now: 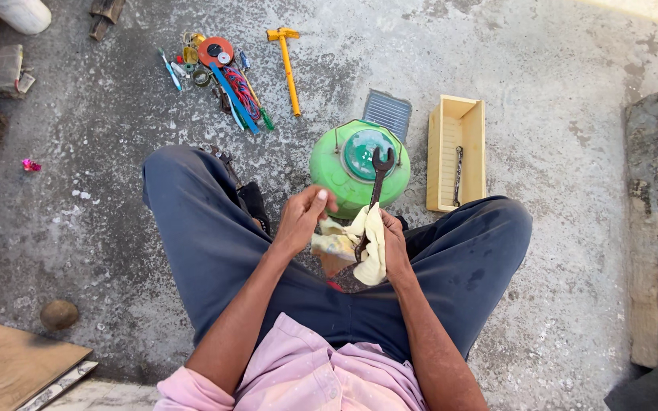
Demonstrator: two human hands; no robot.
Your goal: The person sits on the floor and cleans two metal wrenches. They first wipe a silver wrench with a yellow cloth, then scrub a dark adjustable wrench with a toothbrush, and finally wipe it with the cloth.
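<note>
The right hand (394, 247) holds a dark wrench (375, 194) wrapped in a pale yellow cloth (371, 247), fingers closed around both, and the wrench's open end sticks up in front of a green round container (329, 171) on the floor. The left hand (302, 217) pinches the other end of the cloth with its fingers bent, just above the person's lap. A yellow box (472, 152) sits right of the container, and a yellow hammer (287, 65) and a small pile of tools (222, 76) lie farther away on the grey floor.
</note>
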